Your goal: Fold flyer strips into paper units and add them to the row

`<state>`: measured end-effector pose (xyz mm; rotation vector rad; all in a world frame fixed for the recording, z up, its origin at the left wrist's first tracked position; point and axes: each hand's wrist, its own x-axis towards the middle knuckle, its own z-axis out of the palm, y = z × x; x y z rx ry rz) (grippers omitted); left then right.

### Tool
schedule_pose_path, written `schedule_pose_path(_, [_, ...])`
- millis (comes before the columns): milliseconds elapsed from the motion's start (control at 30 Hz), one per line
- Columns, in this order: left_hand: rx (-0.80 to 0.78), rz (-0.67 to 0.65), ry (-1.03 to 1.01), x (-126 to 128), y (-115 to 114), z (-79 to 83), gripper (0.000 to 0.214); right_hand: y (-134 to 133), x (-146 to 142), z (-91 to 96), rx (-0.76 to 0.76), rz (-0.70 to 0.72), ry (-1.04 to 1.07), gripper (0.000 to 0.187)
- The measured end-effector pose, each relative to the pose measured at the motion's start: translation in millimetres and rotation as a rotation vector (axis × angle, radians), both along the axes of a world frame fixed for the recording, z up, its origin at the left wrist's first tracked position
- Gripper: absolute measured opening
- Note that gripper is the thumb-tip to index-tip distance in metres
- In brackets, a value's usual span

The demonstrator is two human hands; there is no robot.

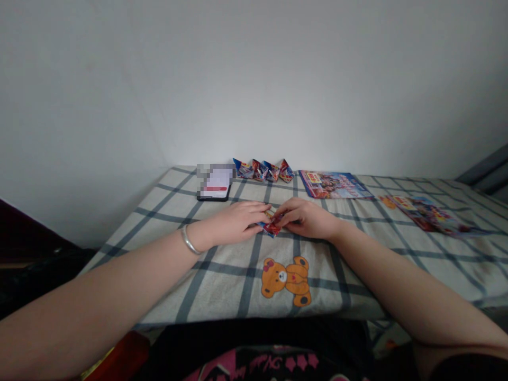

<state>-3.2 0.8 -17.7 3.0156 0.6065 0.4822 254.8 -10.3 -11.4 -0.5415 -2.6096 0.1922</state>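
Observation:
Both hands meet over a small folded piece of printed paper, red and blue, at the middle of the cloth-covered table. My left hand, with a silver bangle at the wrist, has its fingers closed on the paper's left side. From the right, my right hand pinches the same paper between thumb and fingers. The fingertips hide much of its shape. Behind the hands stands a row of several folded paper pieces in the same glossy print, set close together.
A phone lies at the back left, its screen lit. To the right are a stack of printed leaflets and another leaflet. The checked tablecloth bears a bear print, and a white wall rises behind the table.

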Motion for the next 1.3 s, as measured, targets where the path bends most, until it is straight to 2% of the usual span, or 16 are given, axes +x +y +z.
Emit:
schedule_pose_path(233, [-0.019,0.046,0.035,1,-3,1.1,0.023,-3,-1,3.8,-0.042,-0.017,0.009,0.019])
schedule_pose_path(600, [0.063,0.051,0.068,4,-4,0.2,0.029,-15,-9,13.3,0.052,-0.118,-0.202,0.023])
schedule_pose_path(800, [0.031,0.074,0.073,4,-5,1.4,0.028,-17,-10,13.8,0.070,-0.246,-0.195,0.019])
schedule_pose_path(1000, [0.050,0.088,0.073,6,-5,2.2,0.031,-12,-10,6.7,0.087,-0.257,-0.154,0.019])
schedule_pose_path(1300, [0.092,0.069,0.009,8,0,6.1,0.032,-6,-15,-4.1,0.106,-0.331,-0.131,0.034])
